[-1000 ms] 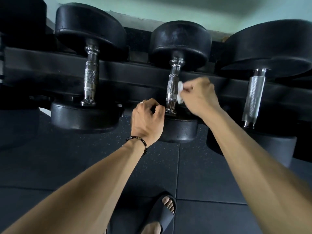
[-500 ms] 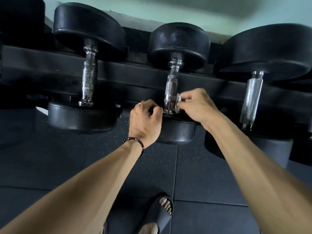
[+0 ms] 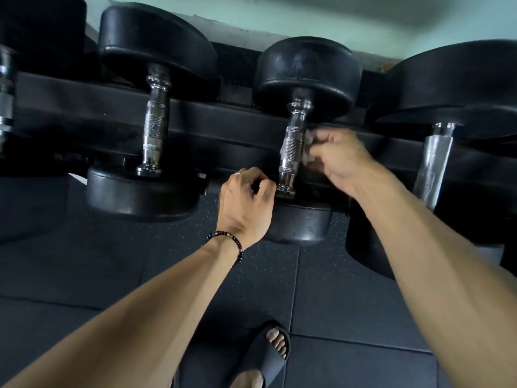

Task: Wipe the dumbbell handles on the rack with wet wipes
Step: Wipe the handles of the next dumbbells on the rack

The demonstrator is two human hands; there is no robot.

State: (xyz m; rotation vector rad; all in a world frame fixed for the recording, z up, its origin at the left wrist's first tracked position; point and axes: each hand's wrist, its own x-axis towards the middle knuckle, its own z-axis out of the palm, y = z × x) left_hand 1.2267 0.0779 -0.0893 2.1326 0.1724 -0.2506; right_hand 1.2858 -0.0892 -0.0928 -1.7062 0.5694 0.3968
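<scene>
Dark rubber floor tiles (image 3: 84,270) beneath black steel rack (image 3: 223,127). Right hand (image 3: 340,161) pinches crumpled white wet wipe (image 3: 309,148) against knurled chrome centre dumbbell handle (image 3: 292,152), at 3 o'clock; left hand (image 3: 243,203), fingers curled, braces the lower head. Wrapping the wipe fully around would clean better.

Right hand (image 3: 340,161) with wipe (image 3: 309,142) has slid up the handle (image 3: 292,149) from its lower end
</scene>
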